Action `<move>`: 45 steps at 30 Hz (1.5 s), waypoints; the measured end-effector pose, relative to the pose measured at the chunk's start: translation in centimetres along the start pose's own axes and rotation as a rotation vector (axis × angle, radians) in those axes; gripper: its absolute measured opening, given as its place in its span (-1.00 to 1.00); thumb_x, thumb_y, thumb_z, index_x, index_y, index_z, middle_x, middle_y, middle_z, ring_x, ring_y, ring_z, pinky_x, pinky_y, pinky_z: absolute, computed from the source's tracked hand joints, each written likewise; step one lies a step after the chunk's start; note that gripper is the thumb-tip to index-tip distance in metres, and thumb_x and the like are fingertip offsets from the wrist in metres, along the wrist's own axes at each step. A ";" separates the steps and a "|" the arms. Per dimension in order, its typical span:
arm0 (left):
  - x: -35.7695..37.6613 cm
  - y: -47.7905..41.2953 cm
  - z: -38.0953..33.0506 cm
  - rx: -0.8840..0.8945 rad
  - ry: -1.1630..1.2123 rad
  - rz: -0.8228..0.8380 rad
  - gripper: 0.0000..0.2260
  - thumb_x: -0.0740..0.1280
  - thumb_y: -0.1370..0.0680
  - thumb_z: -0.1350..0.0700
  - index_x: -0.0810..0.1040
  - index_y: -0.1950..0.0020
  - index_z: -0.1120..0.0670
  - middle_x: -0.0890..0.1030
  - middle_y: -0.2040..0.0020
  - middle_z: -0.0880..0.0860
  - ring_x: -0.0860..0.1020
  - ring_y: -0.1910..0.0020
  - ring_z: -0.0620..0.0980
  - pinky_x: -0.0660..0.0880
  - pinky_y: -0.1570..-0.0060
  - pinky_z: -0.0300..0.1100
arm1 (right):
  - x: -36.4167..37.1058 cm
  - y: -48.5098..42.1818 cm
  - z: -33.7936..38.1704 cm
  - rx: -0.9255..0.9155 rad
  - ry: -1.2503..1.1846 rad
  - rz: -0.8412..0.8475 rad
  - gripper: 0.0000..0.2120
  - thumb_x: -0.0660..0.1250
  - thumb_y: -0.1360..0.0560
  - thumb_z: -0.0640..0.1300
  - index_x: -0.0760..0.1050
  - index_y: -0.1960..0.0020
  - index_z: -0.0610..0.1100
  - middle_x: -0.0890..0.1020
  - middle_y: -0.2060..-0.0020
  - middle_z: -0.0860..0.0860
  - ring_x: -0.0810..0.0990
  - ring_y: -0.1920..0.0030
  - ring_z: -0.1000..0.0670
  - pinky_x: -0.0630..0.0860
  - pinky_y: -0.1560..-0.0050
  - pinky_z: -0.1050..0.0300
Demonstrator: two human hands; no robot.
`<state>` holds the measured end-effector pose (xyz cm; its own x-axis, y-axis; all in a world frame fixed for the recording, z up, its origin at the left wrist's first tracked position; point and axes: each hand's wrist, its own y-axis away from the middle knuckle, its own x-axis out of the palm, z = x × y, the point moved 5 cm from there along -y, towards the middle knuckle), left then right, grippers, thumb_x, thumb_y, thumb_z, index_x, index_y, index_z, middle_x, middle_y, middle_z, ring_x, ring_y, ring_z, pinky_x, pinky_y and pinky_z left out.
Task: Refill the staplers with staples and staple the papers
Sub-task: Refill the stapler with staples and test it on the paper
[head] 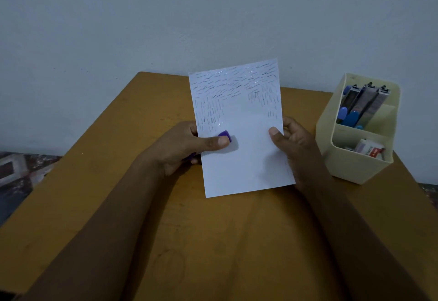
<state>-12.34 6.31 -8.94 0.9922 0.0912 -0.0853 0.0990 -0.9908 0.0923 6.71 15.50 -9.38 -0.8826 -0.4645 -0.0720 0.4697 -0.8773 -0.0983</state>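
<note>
You are holding a white sheet of paper (pixel 241 134), its upper part covered in rows of metal staples, upright above the brown wooden table (pixel 213 241). Your left hand (pixel 182 148) is gripping the paper's left edge, thumb pressing on its front, and it is also clasping a small purple stapler (pixel 224 134), whose tip is showing on the paper just beside the thumb; the rest is hidden behind the sheet. Your right hand (pixel 294 144) is pinching the right edge, thumb in front, fingers behind. Near the table's right edge, a cream plastic organiser box (pixel 355 167) is standing, holding blue staplers (pixel 355 108) upright in its far compartment and a small white-and-red staple box (pixel 369 150) in its near one.
</note>
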 end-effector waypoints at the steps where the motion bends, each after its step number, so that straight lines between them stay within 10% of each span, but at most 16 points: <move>1: 0.0 0.0 -0.1 0.003 -0.027 -0.012 -0.60 0.50 -0.33 -0.11 0.63 -0.07 0.07 0.67 0.03 0.04 0.47 0.25 -0.04 0.30 0.42 -0.27 | -0.1 -0.1 -0.1 -0.003 0.017 -0.007 -0.76 0.23 -0.57 -0.11 0.45 -0.23 -0.08 0.64 -0.09 0.03 0.63 -0.05 -0.02 0.55 -0.11 -0.09; 11: 0.4 0.4 -1.0 0.043 -0.192 -0.096 -0.80 0.49 -0.39 0.07 0.60 0.01 0.00 0.68 0.20 -0.16 0.61 0.35 -0.25 0.41 0.44 -0.46 | -0.1 -0.4 -0.8 -0.010 0.055 0.013 -0.78 0.21 -0.58 -0.19 0.48 -0.17 0.01 0.64 -0.09 0.07 0.63 -0.06 0.05 0.55 -0.13 -0.01; 20: 0.2 0.1 -0.5 0.048 -0.187 -0.089 -0.52 0.58 -0.27 -0.07 0.55 -0.12 -0.04 0.68 0.00 -0.11 0.66 0.04 -0.11 0.61 0.11 -0.19 | 0.1 -0.4 -0.9 0.001 0.032 0.046 -0.78 0.21 -0.58 -0.20 0.48 -0.14 0.05 0.63 -0.10 0.08 0.63 -0.06 0.05 0.55 -0.13 0.02; 45: 0.3 0.1 -0.7 0.152 -0.193 -0.118 -0.59 0.56 -0.32 0.10 0.46 -0.03 -0.17 0.63 0.10 -0.27 0.60 0.08 -0.32 0.53 0.26 -0.40 | 0.3 -0.5 -1.2 -0.004 0.012 0.063 -0.77 0.20 -0.57 -0.22 0.47 -0.19 -0.04 0.62 -0.13 0.03 0.62 -0.08 0.03 0.56 -0.09 0.10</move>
<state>-12.00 6.30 -8.27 0.9403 0.2003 -0.2750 0.1856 -0.9795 -0.0786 6.21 15.90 -10.50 -0.8512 -0.5170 -0.0904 0.5242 -0.8460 -0.0971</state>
